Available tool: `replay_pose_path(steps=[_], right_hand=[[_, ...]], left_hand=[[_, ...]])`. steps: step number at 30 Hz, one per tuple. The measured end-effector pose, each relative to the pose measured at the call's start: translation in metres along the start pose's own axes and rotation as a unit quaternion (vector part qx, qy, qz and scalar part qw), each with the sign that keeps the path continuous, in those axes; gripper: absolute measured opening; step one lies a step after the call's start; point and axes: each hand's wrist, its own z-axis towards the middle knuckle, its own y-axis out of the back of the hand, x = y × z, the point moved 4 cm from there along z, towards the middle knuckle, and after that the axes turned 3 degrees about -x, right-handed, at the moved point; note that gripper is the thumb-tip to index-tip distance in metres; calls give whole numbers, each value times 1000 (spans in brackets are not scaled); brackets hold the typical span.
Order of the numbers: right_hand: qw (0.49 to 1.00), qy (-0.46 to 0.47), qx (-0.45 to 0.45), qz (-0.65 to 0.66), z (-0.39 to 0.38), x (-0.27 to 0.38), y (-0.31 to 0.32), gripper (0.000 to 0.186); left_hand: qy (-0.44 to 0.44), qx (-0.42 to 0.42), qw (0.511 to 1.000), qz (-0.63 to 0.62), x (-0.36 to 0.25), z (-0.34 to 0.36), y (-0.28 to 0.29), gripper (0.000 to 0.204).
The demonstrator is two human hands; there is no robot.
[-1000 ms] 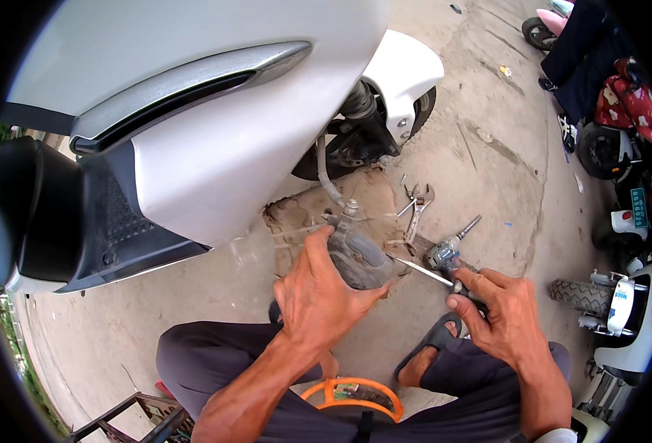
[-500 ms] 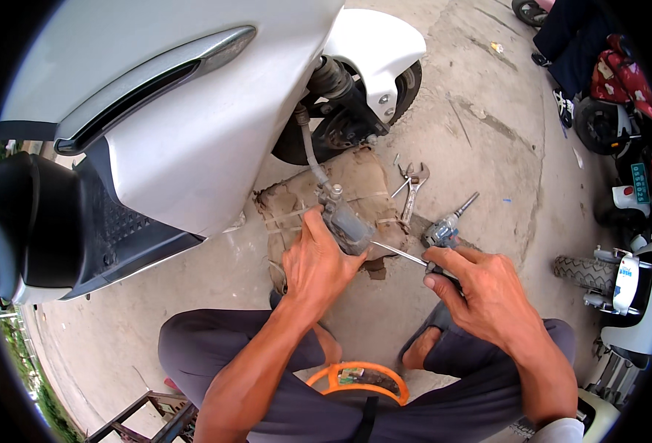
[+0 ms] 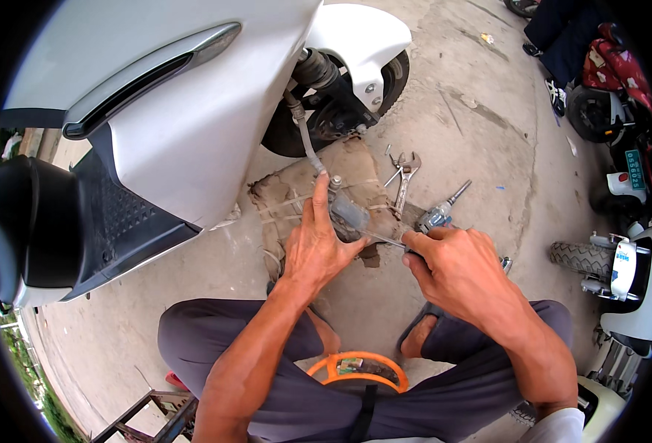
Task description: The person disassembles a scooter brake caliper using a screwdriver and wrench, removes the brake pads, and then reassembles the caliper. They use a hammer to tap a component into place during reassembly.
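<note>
My left hand (image 3: 315,247) steadies a grey brake caliper (image 3: 349,213), its index finger stretched up beside the hose and its thumb near the caliper's lower end. A hose (image 3: 305,140) runs from the caliper up toward the white scooter's front wheel (image 3: 396,81). In my right hand (image 3: 455,269) is a screwdriver (image 3: 386,239), its handle mostly covered by the closed fingers. The shaft points left, with its tip at the caliper's lower right, next to my left thumb. Beneath the caliper lies a worn brown pad (image 3: 352,159).
An adjustable wrench (image 3: 407,177) and a cordless power driver (image 3: 438,215) lie right of the pad. The white scooter (image 3: 186,140) stands close on the left. Parked scooters (image 3: 636,295) line the right side, with a person's legs (image 3: 562,44) beyond. An orange-rimmed object (image 3: 330,365) sits between my knees.
My right hand has moved left and turned with the screwdriver. My left index finger has straightened up along the hose. The view has shifted slightly.
</note>
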Motion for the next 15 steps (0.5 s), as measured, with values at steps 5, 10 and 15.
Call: replay_pose_path(steps=[5, 10, 15], right_hand=[[1000, -2, -21, -7, 5, 4, 2, 14], [999, -27, -24, -38, 12, -7, -7, 15], [997, -63, -25, 35, 14, -10, 0, 17]], left_hand=[[38, 64, 996, 48, -1, 12, -3, 131], [48, 70, 994, 74, -8, 17, -9, 124], [92, 67, 990, 87, -11, 23, -11, 117]])
